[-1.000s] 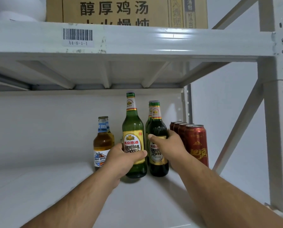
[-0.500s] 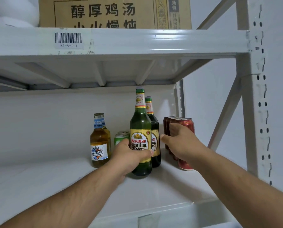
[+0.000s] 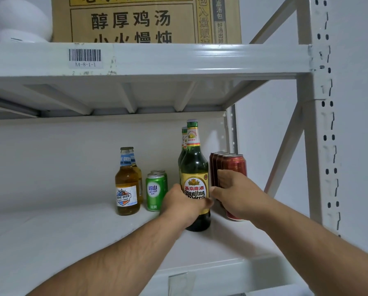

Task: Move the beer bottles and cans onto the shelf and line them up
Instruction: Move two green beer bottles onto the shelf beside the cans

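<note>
A person's left hand [image 3: 184, 202] gripped the lower body of a green Yanjing beer bottle [image 3: 195, 178], fingers and thumb curled round its yellow label, as the bottle stood upright on the white metal shelf [image 3: 76, 233]. A second green bottle [image 3: 183, 142] stood directly behind it, only its neck and shoulder showing. The right hand [image 3: 238, 195] reached in just beside the front bottle — its fingers curled against the front red can [image 3: 235, 167], the nearest of a row of red cans running back toward the wall; whether it truly gripped that can could not be told. To the left, two green Laoshan cans [image 3: 155, 190] stood one behind the other, and beyond them two amber bottles [image 3: 126, 184] with blue-and-white labels in the same order. On the shelf above — its front beam carrying a barcode sticker [image 3: 84, 57] — sat a cardboard carton [image 3: 144, 20] printed with Chinese characters.
</note>
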`<action>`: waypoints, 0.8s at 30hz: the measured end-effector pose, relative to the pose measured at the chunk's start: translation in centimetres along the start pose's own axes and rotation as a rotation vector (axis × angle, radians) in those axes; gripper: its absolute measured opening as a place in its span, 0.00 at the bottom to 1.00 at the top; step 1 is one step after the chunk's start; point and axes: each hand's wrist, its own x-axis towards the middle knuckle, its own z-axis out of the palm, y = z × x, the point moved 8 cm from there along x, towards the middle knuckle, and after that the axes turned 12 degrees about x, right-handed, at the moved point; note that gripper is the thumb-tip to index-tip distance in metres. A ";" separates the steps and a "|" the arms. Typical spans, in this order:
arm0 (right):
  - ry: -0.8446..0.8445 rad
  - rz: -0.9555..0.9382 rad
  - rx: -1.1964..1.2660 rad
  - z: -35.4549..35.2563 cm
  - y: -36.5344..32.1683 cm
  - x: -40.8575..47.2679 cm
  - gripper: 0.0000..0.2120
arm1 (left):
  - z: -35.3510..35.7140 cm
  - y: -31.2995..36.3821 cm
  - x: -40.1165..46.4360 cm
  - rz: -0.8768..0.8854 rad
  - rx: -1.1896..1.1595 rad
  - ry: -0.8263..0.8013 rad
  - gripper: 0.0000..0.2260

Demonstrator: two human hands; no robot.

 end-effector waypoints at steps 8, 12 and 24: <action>-0.009 -0.007 -0.035 -0.5 0.0 -1.1 0.05 | -0.1 0.0 0.1 -0.017 0.028 0.020 0.30; -0.026 0.009 -0.021 -0.7 0.3 -1.5 0.05 | 0.0 0.0 0.1 -0.026 0.040 0.027 0.31; -0.042 -0.013 -0.076 -0.9 0.5 -2.7 0.26 | 0.2 -0.1 -0.4 -0.010 0.072 -0.071 0.34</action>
